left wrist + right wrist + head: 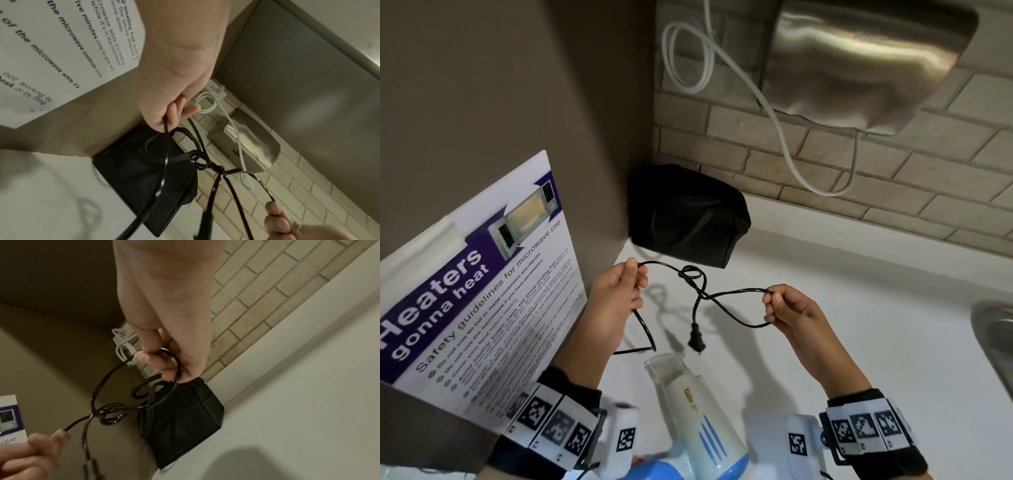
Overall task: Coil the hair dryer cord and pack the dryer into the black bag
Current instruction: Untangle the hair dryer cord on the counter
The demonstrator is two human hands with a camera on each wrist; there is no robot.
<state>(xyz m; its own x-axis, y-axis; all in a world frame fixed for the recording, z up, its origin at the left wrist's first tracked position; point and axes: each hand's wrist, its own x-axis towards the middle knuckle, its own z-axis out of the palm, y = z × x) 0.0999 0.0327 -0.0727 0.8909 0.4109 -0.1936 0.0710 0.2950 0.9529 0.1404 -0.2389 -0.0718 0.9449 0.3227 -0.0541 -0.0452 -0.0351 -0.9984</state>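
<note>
The hair dryer cord [722, 294], seemingly knotted mid-frame, is pinched by left hand [616, 298] and right hand [787, 308].

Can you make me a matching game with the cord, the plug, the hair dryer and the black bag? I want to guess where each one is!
Things:
1. cord
2. plug
3. hair dryer
4. black bag

Places:
A. in the corner by the brick wall
B. lying on the counter, nearest the person
C. stretched between both hands, knotted
D. dangling under the knot

Pairs: 1-C, 2-D, 3-B, 4-A
</note>
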